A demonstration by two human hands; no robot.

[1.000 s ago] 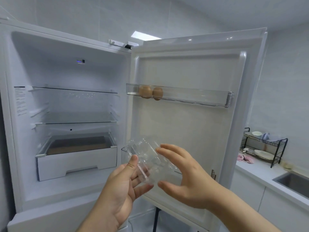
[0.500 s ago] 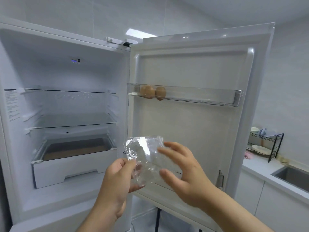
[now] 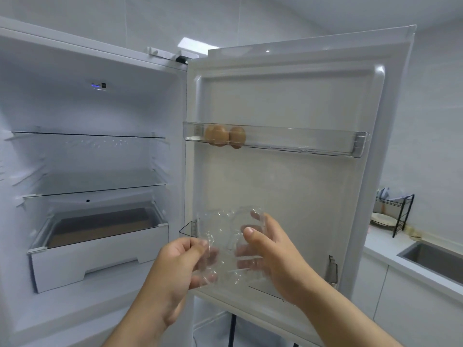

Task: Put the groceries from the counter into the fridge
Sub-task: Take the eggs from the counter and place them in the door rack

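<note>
By the fridge door (image 3: 288, 96) | my left grip (image 3: 175, 266) and right grip (image 3: 275, 259) clutch the egg carton (image 3: 225, 229) | egg step looks done-ish, ditch it next

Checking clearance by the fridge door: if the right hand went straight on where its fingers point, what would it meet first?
The clear carton, which the right hand holds. Its fingers point left, so beyond that probably the left hand, though depth is unclear.

Two hands (image 3: 180, 266), one clear carton (image 3: 225, 234), two glass shelves (image 3: 87, 135), one drawer (image 3: 100, 251).
</note>
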